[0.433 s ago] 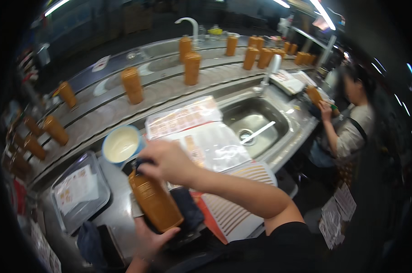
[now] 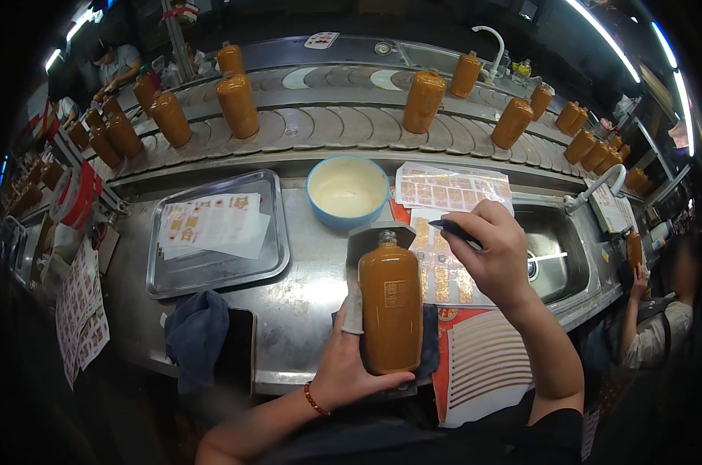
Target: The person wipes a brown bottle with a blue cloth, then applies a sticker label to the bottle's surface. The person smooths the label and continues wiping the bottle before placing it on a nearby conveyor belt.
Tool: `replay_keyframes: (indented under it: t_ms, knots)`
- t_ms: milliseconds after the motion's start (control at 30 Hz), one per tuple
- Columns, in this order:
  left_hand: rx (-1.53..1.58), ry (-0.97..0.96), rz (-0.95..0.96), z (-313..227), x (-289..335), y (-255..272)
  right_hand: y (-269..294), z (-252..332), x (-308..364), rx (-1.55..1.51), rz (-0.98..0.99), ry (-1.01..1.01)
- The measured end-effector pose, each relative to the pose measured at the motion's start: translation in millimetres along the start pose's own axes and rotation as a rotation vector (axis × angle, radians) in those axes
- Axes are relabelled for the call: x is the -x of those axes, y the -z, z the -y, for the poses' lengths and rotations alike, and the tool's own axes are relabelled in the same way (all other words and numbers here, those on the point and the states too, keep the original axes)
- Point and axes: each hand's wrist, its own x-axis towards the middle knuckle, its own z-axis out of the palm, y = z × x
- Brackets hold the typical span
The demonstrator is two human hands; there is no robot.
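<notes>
A glossy brown bottle [image 2: 390, 310] with a raised square mark leans back on a grey metal stand [image 2: 364, 242], neck pointing away from me. My left hand [image 2: 349, 360] holds its lower left side, thumb across the base; one finger wears a whitish cover. To the right of the bottle's neck, my right hand [image 2: 494, 252] pinches a slim dark pointed tool [image 2: 448, 227], raised above sheets of gold decals [image 2: 436, 267]. Whether the tool has one tip or two I cannot tell. The tool and bottle are apart.
A blue-rimmed bowl [image 2: 348, 191] stands beyond the bottle. Left are a metal tray [image 2: 281, 260] with decal sheets and a blue cloth [image 2: 197, 329]. A sink [image 2: 572, 298] lies right. Brown bottles [image 2: 238, 106] line a conveyor [image 2: 327, 120]. A co-worker [image 2: 665, 325] sits far right.
My right hand has left the bottle's neck and moved right, over the decal sheets. My left hand has closed in on the bottle's side. The view has turned and levelled.
</notes>
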Motion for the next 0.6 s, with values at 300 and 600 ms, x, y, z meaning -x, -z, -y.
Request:
replay_keyframes:
  t_ms: [300,600]
  knots:
    - [-0.013,-0.028,0.013,32.4,0.6,10.6,-19.2,14.5,6.5,0.042,0.067,0.034]
    - [-0.044,-0.023,0.044,47.8,-4.3,12.6,-38.4,26.2,-8.9,-0.044,0.161,0.21]
